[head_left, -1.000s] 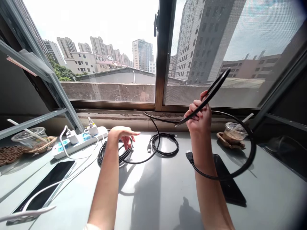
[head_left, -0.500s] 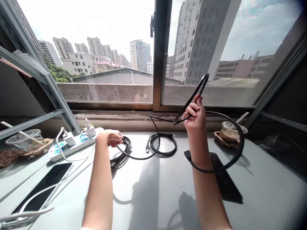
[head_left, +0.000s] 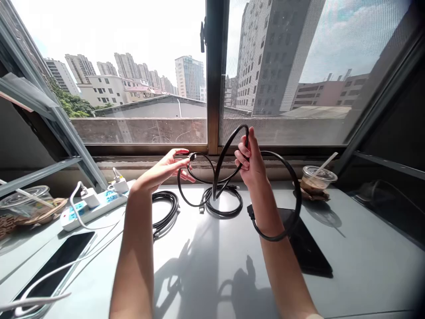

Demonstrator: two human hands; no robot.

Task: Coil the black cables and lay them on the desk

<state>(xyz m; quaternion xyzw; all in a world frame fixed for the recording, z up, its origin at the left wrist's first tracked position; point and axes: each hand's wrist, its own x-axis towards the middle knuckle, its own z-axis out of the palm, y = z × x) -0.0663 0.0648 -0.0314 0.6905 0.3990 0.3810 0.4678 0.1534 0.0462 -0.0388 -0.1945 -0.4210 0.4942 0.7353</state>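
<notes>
My left hand (head_left: 166, 167) is raised above the table, some fingers stretched apart. At its fingertips is a small end plug of a black cable (head_left: 295, 195), apparently pinched by thumb and finger. Higher on the right, my right hand (head_left: 249, 157) is closed around the same cable, which bends in loose loops between both hands and round the right forearm. The cable's other, wider connector (head_left: 251, 212) hangs beside the right wrist. Below the hands lie two coiled black cables, one left (head_left: 168, 212) and one in the middle (head_left: 239, 208), partly behind the held loops.
To the left are a white power strip (head_left: 111, 204) with chargers, a phone (head_left: 56, 266) and a plastic cup (head_left: 28, 199). A black flat object (head_left: 310, 248) lies under the right forearm; another cup (head_left: 317, 179) stands beyond it. A window frame (head_left: 212, 110) rises behind the table.
My left hand has risen from beside the left coil, bringing the cable end up. My right hand has shifted left, and the cable loop above it has tipped left and lower.
</notes>
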